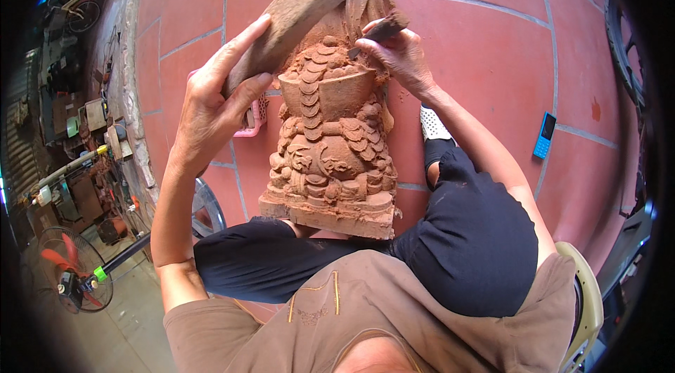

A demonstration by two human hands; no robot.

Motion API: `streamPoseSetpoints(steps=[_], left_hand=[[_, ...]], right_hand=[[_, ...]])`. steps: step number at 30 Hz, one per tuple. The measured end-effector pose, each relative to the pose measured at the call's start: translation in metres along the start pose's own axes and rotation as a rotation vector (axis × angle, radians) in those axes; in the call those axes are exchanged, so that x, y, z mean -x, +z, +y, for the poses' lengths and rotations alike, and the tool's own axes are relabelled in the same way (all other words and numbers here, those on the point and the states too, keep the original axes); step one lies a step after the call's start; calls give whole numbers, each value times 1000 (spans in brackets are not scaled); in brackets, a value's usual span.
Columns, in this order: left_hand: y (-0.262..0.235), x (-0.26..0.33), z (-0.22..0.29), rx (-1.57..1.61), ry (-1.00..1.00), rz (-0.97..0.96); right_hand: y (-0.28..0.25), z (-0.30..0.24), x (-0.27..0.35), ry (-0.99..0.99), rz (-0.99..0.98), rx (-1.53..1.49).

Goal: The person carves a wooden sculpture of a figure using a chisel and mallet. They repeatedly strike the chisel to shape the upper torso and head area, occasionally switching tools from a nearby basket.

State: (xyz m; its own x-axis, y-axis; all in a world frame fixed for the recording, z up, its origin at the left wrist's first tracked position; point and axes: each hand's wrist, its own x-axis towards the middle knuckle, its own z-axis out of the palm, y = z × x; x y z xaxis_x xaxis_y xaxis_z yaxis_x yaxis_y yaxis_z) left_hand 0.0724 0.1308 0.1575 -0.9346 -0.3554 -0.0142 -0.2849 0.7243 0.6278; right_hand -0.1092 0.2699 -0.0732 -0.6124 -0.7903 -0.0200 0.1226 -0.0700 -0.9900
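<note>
Between my legs a reddish-brown wooden carving (pixel 330 162) extends away from me, its surface covered in figures, coin-like discs and a bowl shape. My left hand (pixel 211 99) is closed around the near end of a long, flat-sided wooden mallet (pixel 309 4), which slants over the upper left of the carving. In my right hand (pixel 404 60) is a short dark chisel (pixel 385 27), pinched between thumb and fingers. The chisel's lower tip is at the carving just above the bowl shape; whether it touches I cannot tell. Reddish wood dust coats the carved hollows.
A pink basket (pixel 259 120) sits left of the carving, partly hidden by my left arm. A blue phone (pixel 545 135) lies on the red tiled floor (pixel 478 42) at right. Far left are a fan (pixel 74 267) and cluttered tools. A pale plastic chair (pixel 589 296) stands at lower right.
</note>
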Motion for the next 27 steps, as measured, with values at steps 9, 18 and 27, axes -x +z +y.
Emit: streamPoseSetpoints(steps=[9,18,27], left_hand=[[-7,32,-17,224,-207,40],[-3,46,-16,612,-550,97],[15,53,-32,620,-520,112]], right_hand=[[2,-16,-22,-291,-99,494],[20,-44,-58,-357,-586,674],[22,-43,-64,-412,-576,690]])
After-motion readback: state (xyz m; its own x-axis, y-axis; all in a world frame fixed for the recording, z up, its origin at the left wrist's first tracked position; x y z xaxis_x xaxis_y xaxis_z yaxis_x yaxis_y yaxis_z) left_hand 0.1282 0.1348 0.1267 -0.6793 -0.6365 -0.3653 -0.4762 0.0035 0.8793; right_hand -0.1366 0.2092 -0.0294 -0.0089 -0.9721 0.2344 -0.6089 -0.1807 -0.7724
